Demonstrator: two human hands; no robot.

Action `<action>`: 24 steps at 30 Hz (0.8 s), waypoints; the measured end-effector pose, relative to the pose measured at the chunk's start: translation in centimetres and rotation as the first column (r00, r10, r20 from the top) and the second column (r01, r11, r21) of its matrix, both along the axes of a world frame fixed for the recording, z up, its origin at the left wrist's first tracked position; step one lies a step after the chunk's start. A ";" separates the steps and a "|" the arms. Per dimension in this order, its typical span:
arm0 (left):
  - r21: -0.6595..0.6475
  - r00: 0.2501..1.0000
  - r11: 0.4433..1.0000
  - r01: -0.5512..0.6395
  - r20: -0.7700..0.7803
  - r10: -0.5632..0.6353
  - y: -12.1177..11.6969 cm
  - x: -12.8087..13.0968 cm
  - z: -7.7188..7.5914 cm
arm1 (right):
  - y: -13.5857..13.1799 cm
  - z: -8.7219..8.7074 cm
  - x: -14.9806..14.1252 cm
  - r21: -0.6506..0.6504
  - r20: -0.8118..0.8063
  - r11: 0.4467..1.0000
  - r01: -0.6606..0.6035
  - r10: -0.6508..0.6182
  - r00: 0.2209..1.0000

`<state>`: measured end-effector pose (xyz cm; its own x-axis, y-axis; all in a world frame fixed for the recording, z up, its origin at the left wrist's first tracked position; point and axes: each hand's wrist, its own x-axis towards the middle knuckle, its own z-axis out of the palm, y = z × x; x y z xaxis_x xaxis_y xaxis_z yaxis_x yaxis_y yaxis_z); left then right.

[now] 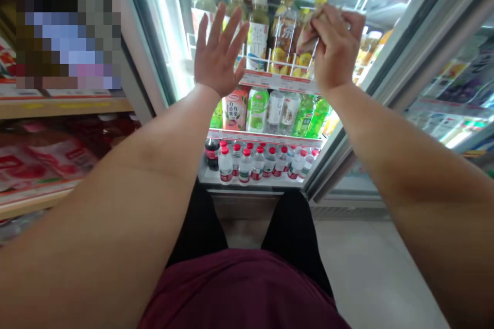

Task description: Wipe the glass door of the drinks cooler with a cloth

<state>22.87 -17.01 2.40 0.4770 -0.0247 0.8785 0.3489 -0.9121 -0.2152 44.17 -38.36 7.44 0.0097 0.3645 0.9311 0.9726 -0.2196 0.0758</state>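
Note:
My left hand is raised before the upper shelf of a lit drinks cooler. Its fingers are spread and it holds nothing. Behind it stand bottles with white caps, among them a tea bottle with a pale label. My right hand is at the same height farther right, its fingers curled together. Something pinkish-brown shows beside its fingertips, but I cannot make out what it is. Closest to this hand are yellow-capped bottles, one a brown tea bottle; another is partly hidden behind the fingers.
A white wire rail and price strip edge the upper shelf. Lower down are green and pink drink bottles and red-capped water bottles. The metal door frame is at right; a side shelf with bottles stands left.

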 end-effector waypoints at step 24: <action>-0.100 0.999 0.994 0.037 -0.027 -0.040 -0.2 0.0 0.2 | 0.0 -1.2 3.4 -0.026 0.032 0.998 -0.063 0.064 0.997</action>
